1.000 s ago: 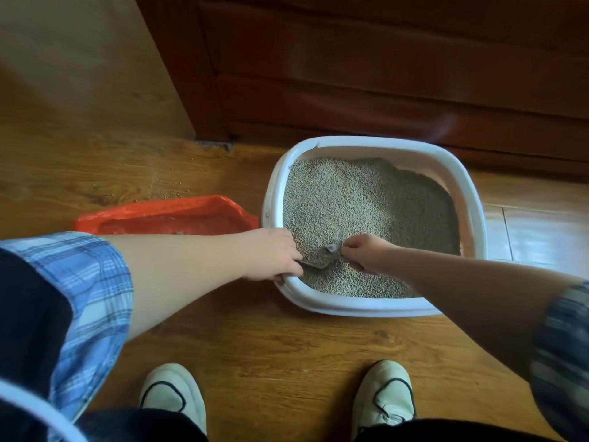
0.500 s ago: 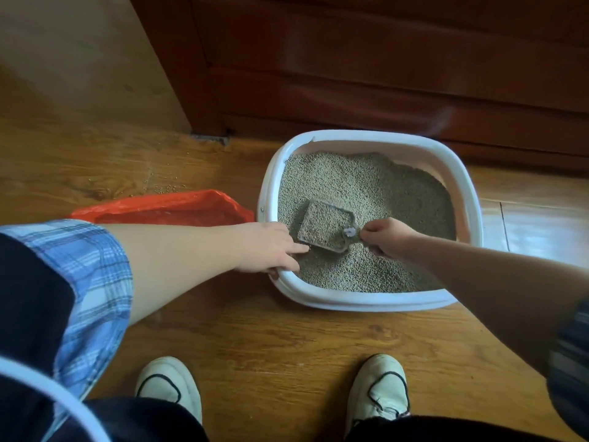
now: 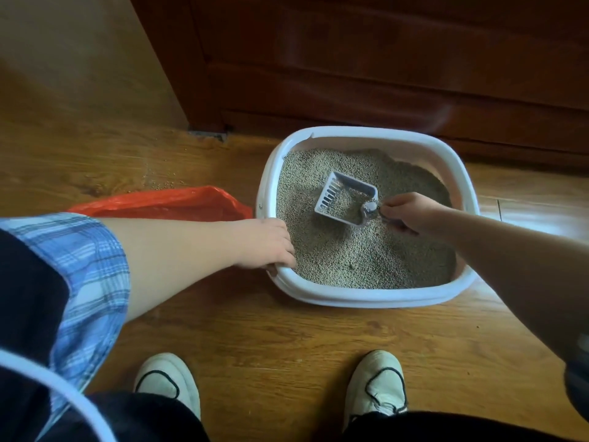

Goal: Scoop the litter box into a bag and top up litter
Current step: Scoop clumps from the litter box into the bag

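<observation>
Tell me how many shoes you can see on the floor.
2: the left shoe at bottom centre-left and the right shoe at bottom centre-right, both on the wooden floor in front of the litter box.

A wooden plank floor (image 3: pixel 271 339) is carrying everything here. The white litter box (image 3: pixel 366 299) is sitting on it close to a dark wooden cabinet (image 3: pixel 382 74), with a red bag (image 3: pixel 165 202) lying just beside the box's left wall. Stray litter grains (image 3: pixel 162 183) are lying scattered beyond the bag (a thin sprinkle). Two pale shoes (image 3: pixel 167 382) are standing on the near boards.
</observation>
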`<move>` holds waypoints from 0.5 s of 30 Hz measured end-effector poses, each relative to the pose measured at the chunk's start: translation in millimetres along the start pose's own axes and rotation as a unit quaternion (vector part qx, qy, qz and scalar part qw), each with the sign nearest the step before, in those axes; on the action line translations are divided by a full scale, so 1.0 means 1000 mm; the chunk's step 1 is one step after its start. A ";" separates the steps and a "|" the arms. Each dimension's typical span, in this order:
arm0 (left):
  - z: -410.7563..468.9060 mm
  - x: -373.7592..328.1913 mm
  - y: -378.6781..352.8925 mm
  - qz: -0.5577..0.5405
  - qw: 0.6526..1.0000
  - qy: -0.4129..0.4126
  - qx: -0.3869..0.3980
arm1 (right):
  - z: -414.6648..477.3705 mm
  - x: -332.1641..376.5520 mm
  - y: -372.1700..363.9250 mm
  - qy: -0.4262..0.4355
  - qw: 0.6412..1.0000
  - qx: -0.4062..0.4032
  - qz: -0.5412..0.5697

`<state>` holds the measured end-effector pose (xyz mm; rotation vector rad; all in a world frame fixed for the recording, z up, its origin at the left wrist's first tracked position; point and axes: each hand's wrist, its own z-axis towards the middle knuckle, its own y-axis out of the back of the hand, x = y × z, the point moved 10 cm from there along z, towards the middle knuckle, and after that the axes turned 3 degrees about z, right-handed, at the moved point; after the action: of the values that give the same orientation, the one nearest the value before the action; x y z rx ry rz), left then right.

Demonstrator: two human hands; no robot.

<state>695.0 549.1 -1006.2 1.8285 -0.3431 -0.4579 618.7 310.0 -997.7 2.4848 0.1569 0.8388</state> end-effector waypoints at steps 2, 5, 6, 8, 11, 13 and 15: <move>0.000 0.000 0.000 0.002 1.000 -0.003 -0.010 | -0.001 -0.001 0.004 0.009 1.000 0.009 0.001; 0.001 0.000 -0.001 0.003 1.000 -0.001 -0.008 | -0.003 -0.001 0.006 0.017 1.000 0.019 -0.019; 0.002 0.000 -0.001 0.004 1.000 0.000 -0.002 | -0.003 -0.001 0.007 0.017 0.999 0.021 -0.030; 0.002 0.000 -0.005 0.007 1.000 0.002 0.021 | -0.003 0.000 0.010 0.017 0.999 0.027 -0.034; 0.003 0.002 -0.007 0.015 0.999 0.006 0.038 | -0.006 0.002 0.013 0.028 0.998 0.035 -0.043; 0.003 0.002 -0.008 0.022 0.999 0.006 0.045 | -0.009 0.001 0.014 0.037 0.996 0.036 -0.071; 0.003 0.002 -0.010 0.024 0.998 0.006 0.050 | -0.010 -0.002 0.017 0.040 0.993 0.042 -0.102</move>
<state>694.8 548.4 -1016.8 1.9146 -0.4068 -0.4036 610.3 299.6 -983.3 2.4604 0.4748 0.8597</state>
